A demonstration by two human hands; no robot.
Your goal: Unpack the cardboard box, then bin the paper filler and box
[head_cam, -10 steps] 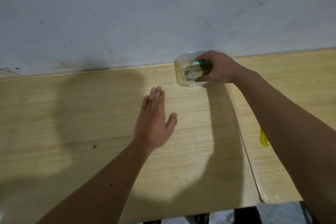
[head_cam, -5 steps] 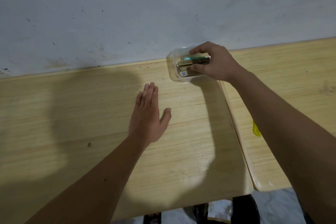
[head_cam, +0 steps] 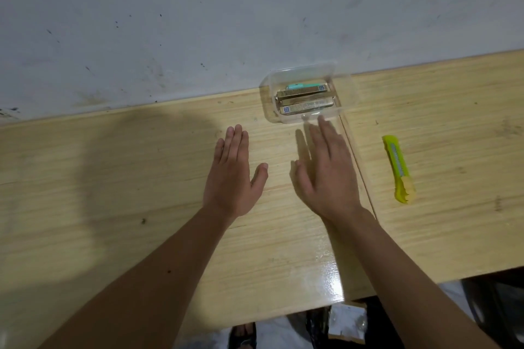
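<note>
Clear plastic tub (head_cam: 271, 85) upper centre with packs (head_cam: 304, 99) inside looks light, stiff, slick, best gripped by its side walls; my left hand (head_cam: 231, 176) and right hand (head_cam: 326, 176) flat, empty; cardboard box unseen.

Dim, flat indoor light. Broad soft shadow darkens desk (head_cam: 85, 178) left half. Bright glare patch on glossy near edge, right of centre. Right hand (head_cam: 329, 176) slightly motion-blurred. Wide-angle bend curves desk edges.
</note>
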